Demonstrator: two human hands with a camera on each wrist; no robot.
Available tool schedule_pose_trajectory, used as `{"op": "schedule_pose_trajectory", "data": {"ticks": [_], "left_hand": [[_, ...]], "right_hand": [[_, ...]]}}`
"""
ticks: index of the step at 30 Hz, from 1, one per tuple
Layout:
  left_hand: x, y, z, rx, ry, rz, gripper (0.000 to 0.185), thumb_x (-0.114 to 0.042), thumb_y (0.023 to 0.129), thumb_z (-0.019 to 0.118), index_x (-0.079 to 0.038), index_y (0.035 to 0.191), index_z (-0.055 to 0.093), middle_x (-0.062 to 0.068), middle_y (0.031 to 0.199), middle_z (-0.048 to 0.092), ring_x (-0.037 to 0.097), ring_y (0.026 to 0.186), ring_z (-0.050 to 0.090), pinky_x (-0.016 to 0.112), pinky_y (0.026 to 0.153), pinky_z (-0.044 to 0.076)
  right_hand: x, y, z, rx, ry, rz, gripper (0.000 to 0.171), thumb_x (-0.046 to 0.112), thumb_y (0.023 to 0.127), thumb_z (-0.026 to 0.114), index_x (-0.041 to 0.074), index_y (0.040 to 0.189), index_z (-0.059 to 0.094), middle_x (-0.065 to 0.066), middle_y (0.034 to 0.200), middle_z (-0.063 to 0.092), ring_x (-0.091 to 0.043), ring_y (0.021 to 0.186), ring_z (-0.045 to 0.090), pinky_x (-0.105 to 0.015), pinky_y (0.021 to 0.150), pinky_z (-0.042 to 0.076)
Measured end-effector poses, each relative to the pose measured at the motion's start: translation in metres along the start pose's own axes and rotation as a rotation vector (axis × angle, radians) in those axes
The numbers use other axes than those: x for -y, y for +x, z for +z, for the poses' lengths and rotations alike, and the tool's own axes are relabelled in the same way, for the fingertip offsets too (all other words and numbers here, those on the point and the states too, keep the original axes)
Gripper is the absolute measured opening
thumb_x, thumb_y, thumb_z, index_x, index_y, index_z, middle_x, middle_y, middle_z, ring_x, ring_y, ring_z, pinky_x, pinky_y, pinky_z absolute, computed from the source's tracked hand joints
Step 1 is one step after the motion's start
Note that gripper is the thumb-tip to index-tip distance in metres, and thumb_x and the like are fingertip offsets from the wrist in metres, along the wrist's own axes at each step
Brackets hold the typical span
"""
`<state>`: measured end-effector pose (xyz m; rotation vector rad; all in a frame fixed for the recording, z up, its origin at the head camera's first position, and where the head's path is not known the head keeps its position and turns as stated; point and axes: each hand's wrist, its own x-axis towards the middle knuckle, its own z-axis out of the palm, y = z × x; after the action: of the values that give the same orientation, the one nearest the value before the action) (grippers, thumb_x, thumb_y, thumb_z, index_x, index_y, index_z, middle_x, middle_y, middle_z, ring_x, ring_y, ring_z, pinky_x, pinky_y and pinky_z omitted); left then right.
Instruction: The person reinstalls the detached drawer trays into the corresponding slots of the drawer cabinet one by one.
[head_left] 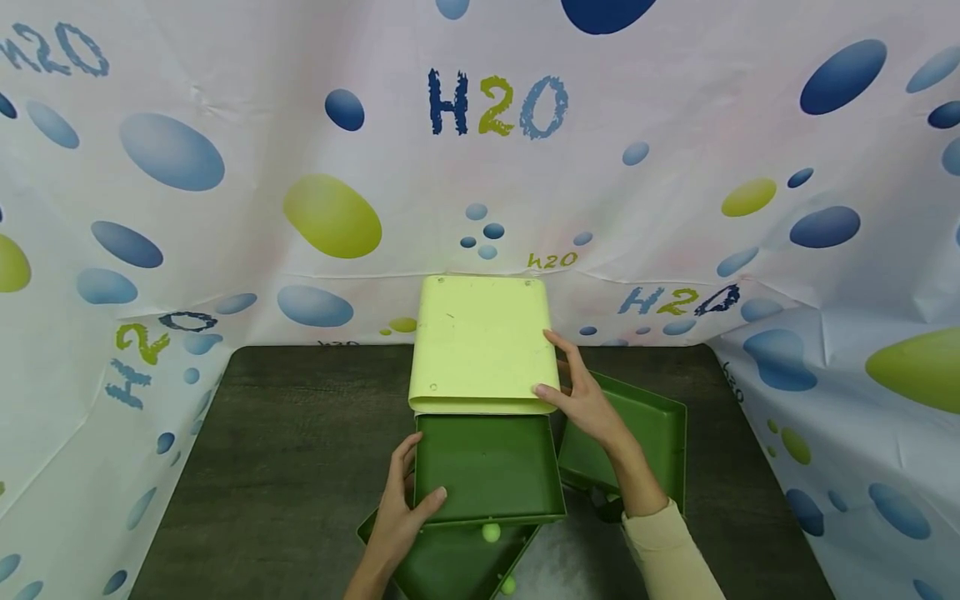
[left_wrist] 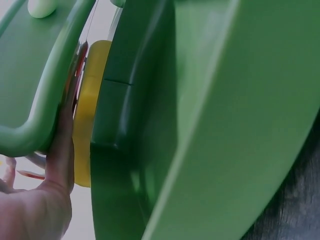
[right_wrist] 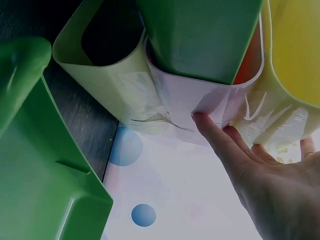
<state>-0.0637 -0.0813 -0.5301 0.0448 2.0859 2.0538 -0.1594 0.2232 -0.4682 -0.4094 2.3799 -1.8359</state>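
left hand (head_left: 401,508) grips green drawer (head_left: 487,467) | right hand (head_left: 581,396) steadies (flat) yellow cabinet (head_left: 480,342)

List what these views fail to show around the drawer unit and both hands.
- Head view: the pale cabinet hides the green drawer's far end.
- Head view: bottom edge cuts off the lower tray.
- Left wrist view: the left hand's fingertips vanish behind the tray rim.

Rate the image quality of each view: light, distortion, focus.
Head view: even, soft light, sharp throughout, wide-lens bending at the edges of the printed backdrop. Left wrist view: too close, the green drawer fills the frame and is soft. Right wrist view: bright glare from the light backdrop, and the right hand is slightly washed out.
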Motion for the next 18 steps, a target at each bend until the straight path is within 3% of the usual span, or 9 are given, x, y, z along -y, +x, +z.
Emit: {"op": "schedule_pose_trajectory", "data": {"ticks": [6,14,18], "left_hand": [[0.0012,0.0006,0.0016,-0.056,0.018,0.036,0.065,-0.012,0.097,0.063,-0.023,0.152,0.031,0.022,0.152,0.035,0.037,0.111,0.059,0.039,0.074,0.056],[0.0044,0.0028,0.0048,-0.12,0.18,0.157,0.052,-0.014,0.105,0.051,-0.021,0.153,0.033,0.017,0.147,0.044,0.031,0.109,0.062,0.037,0.076,0.055],[0.0049,0.0051,0.007,-0.16,0.23,0.16,0.049,-0.016,0.105,0.05,-0.025,0.151,0.037,0.013,0.146,0.047,0.025,0.101,0.064,0.035,0.074,0.054]], "right_hand": [[-0.0004,-0.0007,0.0021,0.001,0.001,0.007,0.077,0.019,0.099,0.063,0.035,0.158,0.016,-0.002,0.165,0.006,-0.042,0.144,0.027,-0.063,0.098,0.043],[0.0011,-0.0006,0.003,-0.007,-0.009,-0.002,0.078,0.017,0.099,0.063,0.032,0.159,0.016,-0.004,0.165,0.007,-0.044,0.143,0.026,-0.062,0.096,0.044],[0.0003,-0.0007,0.0012,-0.004,-0.015,-0.006,0.078,0.016,0.099,0.062,0.031,0.159,0.015,-0.005,0.165,0.006,-0.045,0.143,0.026,-0.062,0.096,0.044]]}}
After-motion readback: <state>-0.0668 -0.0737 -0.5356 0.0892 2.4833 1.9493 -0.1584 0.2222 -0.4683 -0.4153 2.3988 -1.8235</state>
